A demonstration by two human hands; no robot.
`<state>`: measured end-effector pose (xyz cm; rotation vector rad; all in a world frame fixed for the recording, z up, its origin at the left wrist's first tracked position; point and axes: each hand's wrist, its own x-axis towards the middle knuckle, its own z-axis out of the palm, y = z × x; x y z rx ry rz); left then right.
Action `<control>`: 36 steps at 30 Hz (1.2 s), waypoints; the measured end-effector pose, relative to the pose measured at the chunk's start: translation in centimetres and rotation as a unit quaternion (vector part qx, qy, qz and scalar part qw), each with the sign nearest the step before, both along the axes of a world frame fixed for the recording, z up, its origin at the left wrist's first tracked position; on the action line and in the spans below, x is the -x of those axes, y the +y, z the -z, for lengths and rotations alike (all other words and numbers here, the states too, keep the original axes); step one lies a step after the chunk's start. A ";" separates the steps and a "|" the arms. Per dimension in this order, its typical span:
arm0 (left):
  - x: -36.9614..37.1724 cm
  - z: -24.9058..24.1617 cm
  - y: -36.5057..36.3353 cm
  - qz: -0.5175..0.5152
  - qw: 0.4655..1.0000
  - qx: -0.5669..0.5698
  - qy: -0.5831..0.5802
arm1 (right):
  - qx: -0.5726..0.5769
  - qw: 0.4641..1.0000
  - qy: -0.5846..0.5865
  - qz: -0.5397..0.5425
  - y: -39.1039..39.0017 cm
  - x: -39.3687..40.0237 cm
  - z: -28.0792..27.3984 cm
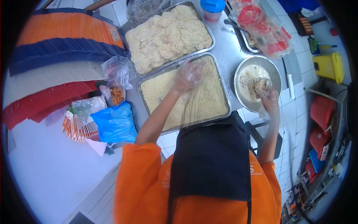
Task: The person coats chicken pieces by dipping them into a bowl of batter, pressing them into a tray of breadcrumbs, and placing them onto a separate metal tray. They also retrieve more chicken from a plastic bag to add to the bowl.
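My left hand (189, 76), in a clear plastic glove, is over a metal tray (228, 98) of pale breadcrumbs (160, 89). Motion smears its fingers, and streaks, perhaps falling crumbs, show beside it. My right hand (265, 94), also gloved, reaches into a steel bowl (236, 83) of creamy batter (248, 72) with lumps in it. Its fingers are closed in the batter around something wet and brownish that I cannot make out. Behind the crumb tray, a second metal tray (213, 42) is piled with crumb-coated pieces (169, 35).
A white-handled knife (290, 86) lies right of the bowl. Behind it are red-printed plastic packets (257, 22) and a blue-lidded container (212, 9). To the left are a blue plastic bag (115, 123) and stacks of folded orange packaging (71, 28). A yellow bin (330, 67) stands far right.
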<state>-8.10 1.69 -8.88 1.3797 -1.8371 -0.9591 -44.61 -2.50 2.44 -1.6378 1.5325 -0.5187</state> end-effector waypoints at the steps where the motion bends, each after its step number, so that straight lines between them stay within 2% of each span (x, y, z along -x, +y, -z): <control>1: -0.3 -0.3 1.1 -0.060 0.981 0.048 -0.178 | 0.021 0.999 0.012 -0.023 0.0 0.2 -0.3; 2: -0.8 -0.6 2.1 -0.122 0.925 0.090 -0.348 | 0.031 0.999 0.010 -0.027 0.0 0.7 -0.1; 3: -1.5 -1.7 1.9 -0.174 0.937 -0.111 -0.281 | 0.032 0.998 0.034 -0.036 -0.2 1.0 0.2; 4: -1.4 -2.8 2.3 -0.179 0.936 -0.104 -0.284 | 0.032 0.997 0.058 -0.044 -0.3 1.2 0.5; 5: -1.0 -3.7 2.9 -0.204 0.913 -0.061 -0.347 | 0.040 0.997 0.053 -0.045 -0.4 1.2 0.9; 6: -0.6 -5.2 3.1 -0.227 0.884 -0.018 -0.408 | 0.047 0.997 0.065 -0.019 -0.5 1.0 0.8; 7: -0.7 -5.1 2.7 -0.230 0.883 -0.010 -0.410 | 0.053 0.996 0.078 0.008 -0.6 0.9 0.8; 8: -0.8 -5.0 2.1 -0.199 0.873 -0.068 -0.440 | 0.060 0.995 0.075 0.009 -0.7 1.2 1.7; 9: -1.1 -4.8 1.5 -0.168 0.859 -0.125 -0.468 | 0.030 0.998 -0.025 0.042 -1.0 1.7 3.2; 10: -1.5 -5.3 0.9 -0.171 0.859 -0.118 -0.468 | 0.000 0.990 -0.124 0.073 -1.2 1.6 3.4; 11: -2.2 -5.9 0.5 -0.087 0.871 -0.178 -0.451 | 0.006 0.989 -0.125 0.073 -1.0 1.9 3.5; 12: -2.4 -6.5 0.3 -0.003 0.872 -0.235 -0.428 | 0.048 0.996 -0.056 0.043 -0.7 1.7 2.9; 13: -1.9 -8.2 0.2 -0.006 0.874 -0.230 -0.428 | 0.091 0.996 0.015 0.012 -0.4 1.4 2.1; 15: -0.9 -11.1 0.7 -0.002 0.848 -0.259 -0.462 | 0.130 0.990 0.054 -0.005 0.4 0.6 0.1; 16: -1.9 -8.9 1.5 -0.006 0.849 -0.255 -0.464 | 0.160 0.983 0.092 -0.021 0.7 0.3 -0.6; 17: -3.7 -4.3 2.8 -0.053 0.923 -0.224 -0.309 | 0.165 0.982 0.090 -0.021 0.8 0.3 -0.8; 18: -4.8 -2.0 3.7 -0.096 0.967 -0.186 -0.143 | 0.151 0.985 0.083 -0.018 0.9 0.2 -1.0; 19: -5.0 -2.6 4.6 -0.100 0.967 -0.184 -0.144 | 0.135 0.988 0.077 -0.016 1.0 0.1 -1.0; 22: -4.9 -5.9 7.6 -0.129 0.965 -0.086 -0.210 | 0.083 0.996 0.033 -0.005 0.2 0.8 0.9; 24: -4.6 -8.6 8.7 -0.148 0.956 -0.021 -0.252 | 0.109 0.993 0.050 -0.014 0.2 0.4 0.3; 26: -4.5 -11.6 8.6 -0.172 0.960 -0.009 -0.219 | 0.137 0.988 0.066 -0.025 -0.1 0.1 0.0; 27: -4.5 -12.7 8.3 -0.189 0.964 0.001 -0.185 | 0.134 0.987 0.087 -0.022 -0.3 0.1 0.3; 31: -6.9 -14.7 5.5 -0.191 0.965 0.047 -0.172 | 0.148 0.981 0.124 -0.029 -0.9 0.6 1.6; 33: -8.7 -14.9 3.0 -0.166 0.949 0.166 -0.212 | 0.145 0.984 0.100 -0.026 -1.0 0.6 1.9; 34: -9.4 -15.1 1.5 -0.164 0.947 0.172 -0.214 | 0.137 0.987 0.082 -0.024 -1.1 0.8 2.0; 35: -10.1 -15.3 -0.2 -0.180 0.977 0.105 -0.040 | 0.109 0.989 0.097 -0.016 -1.3 1.0 2.7; 36: -10.9 -15.3 -2.1 -0.188 0.972 0.033 0.135 | 0.114 0.989 0.094 -0.011 -1.3 1.0 2.5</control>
